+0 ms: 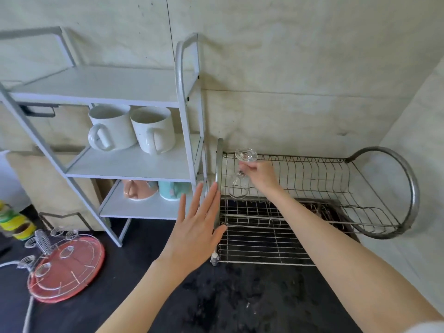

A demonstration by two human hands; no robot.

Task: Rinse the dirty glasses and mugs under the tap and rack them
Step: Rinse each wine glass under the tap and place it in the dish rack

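Note:
My right hand (260, 175) pinches the stem of a clear stemmed glass (239, 185) held upside down, its foot up and its bowl hanging over the left end of the metal wire dish rack (312, 179). My left hand (195, 227) is spread flat with straight fingers, its fingertips against the rack's left upright post. Two white mugs (131, 128) stand on the middle shelf of a white shelf unit (134, 164). On the bottom shelf sit a pink mug (137, 189) and a teal mug (171, 189).
The dark countertop (216, 296) looks wet in front of the rack. A red round tray with a wire glass holder (64, 265) lies at the left. Yellow-green items (14, 222) sit at the far left edge. Tiled wall behind and to the right.

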